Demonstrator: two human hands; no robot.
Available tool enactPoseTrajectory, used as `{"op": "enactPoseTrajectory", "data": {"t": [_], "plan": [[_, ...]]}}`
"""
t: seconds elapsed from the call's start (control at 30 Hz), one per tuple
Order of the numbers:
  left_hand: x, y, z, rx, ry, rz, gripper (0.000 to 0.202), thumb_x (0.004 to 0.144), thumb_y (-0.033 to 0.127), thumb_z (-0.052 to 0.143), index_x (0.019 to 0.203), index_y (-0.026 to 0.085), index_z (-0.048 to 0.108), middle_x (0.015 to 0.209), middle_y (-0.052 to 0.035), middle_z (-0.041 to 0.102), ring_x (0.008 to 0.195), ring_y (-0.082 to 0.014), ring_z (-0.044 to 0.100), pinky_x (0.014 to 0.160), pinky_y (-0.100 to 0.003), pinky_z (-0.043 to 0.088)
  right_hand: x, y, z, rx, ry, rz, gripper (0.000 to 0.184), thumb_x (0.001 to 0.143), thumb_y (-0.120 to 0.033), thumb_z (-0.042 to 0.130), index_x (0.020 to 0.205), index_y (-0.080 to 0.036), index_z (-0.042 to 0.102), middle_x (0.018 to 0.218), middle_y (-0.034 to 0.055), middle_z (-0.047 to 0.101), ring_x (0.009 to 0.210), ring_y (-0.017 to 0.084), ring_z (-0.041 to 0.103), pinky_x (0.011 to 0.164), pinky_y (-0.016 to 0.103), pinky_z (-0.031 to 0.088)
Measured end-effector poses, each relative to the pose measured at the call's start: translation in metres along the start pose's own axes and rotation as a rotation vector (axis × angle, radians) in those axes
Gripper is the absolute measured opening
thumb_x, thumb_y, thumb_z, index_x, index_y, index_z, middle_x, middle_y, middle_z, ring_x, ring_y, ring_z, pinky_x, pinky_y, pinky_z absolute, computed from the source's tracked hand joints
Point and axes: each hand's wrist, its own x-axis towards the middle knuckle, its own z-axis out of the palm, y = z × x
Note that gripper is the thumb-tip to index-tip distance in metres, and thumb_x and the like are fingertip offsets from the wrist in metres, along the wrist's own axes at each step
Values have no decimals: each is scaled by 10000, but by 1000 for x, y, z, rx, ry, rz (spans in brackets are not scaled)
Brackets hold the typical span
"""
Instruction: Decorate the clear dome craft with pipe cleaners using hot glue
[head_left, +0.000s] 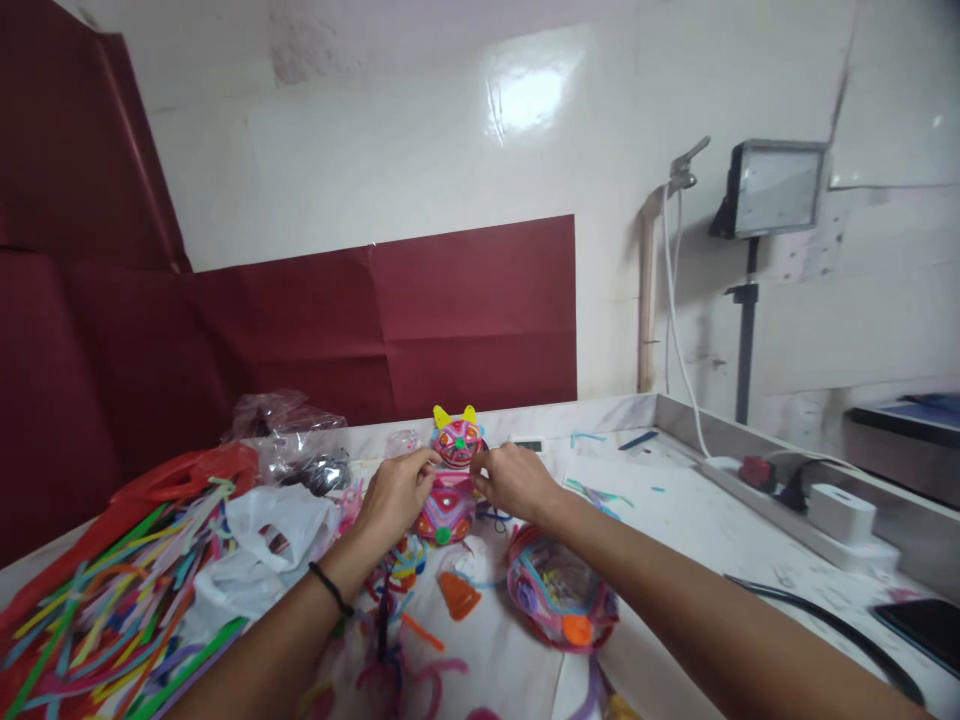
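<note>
A pink and red pipe-cleaner craft piece (445, 512) with a green pompom nose stands between my hands at the middle of the table. My left hand (399, 492) pinches its upper left edge, thumb and finger pressed together. At the upper right edge, the fingers of my right hand (516, 478) are closed in a pinch too; exactly what they grip there is hidden. Just behind sits a finished-looking animal head (459, 440) with yellow ears. Below my right forearm lies a round pipe-cleaner piece (564, 590) with an orange pompom and an open middle.
Many coloured pipe cleaners (112, 610) lie on a red bag at left, beside a white plastic bag (262, 540). An orange felt-like piece (458, 596) lies in front. A power strip (802, 515), phone (922, 625) and lamp (778, 188) are at right.
</note>
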Motion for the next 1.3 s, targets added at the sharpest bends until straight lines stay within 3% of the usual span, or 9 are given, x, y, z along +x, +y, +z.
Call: {"op": "enactPoseTrajectory", "data": {"t": [0.4, 0.67, 0.77, 0.97, 1.3], "plan": [[0, 18, -17, -47, 55, 23, 255, 755, 59, 560, 903, 215, 698, 751, 16, 749, 723, -172, 700, 683, -238, 488, -10, 4, -12, 29, 70, -64, 215, 955, -334, 571, 1050, -156, 647, 1027, 46, 684, 931, 196, 661, 848, 419, 532], [-10, 33, -21, -101, 79, 17, 247, 749, 64, 564, 902, 204, 698, 733, 27, 747, 694, -149, 700, 668, -216, 490, -20, 6, -13, 107, 126, -64, 159, 924, -281, 570, 927, -166, 680, 922, 39, 711, 864, 188, 664, 767, 335, 500], [-14, 38, -19, -109, 99, 14, 275, 735, 55, 565, 924, 207, 694, 692, 39, 735, 646, -140, 682, 635, -209, 478, -24, 4, -13, 148, 167, -21, 147, 847, -224, 568, 852, -199, 713, 869, 54, 737, 848, 205, 675, 686, 272, 434], [-18, 49, -21, -123, 141, 2, 341, 716, 60, 574, 1007, 214, 663, 669, 53, 733, 590, -134, 661, 603, -210, 460, -27, -2, -13, 286, 283, 122, 157, 771, -208, 568, 779, -210, 725, 774, 69, 744, 770, 223, 676, 618, 269, 367], [-28, 64, -25, -136, 268, -6, 510, 701, 72, 592, 1186, 229, 567, 681, 71, 718, 585, -131, 640, 624, -213, 457, -21, -25, -10, 654, 423, 415, 187, 871, -258, 599, 714, -180, 666, 712, 11, 694, 744, 174, 653, 707, 289, 469]]}}
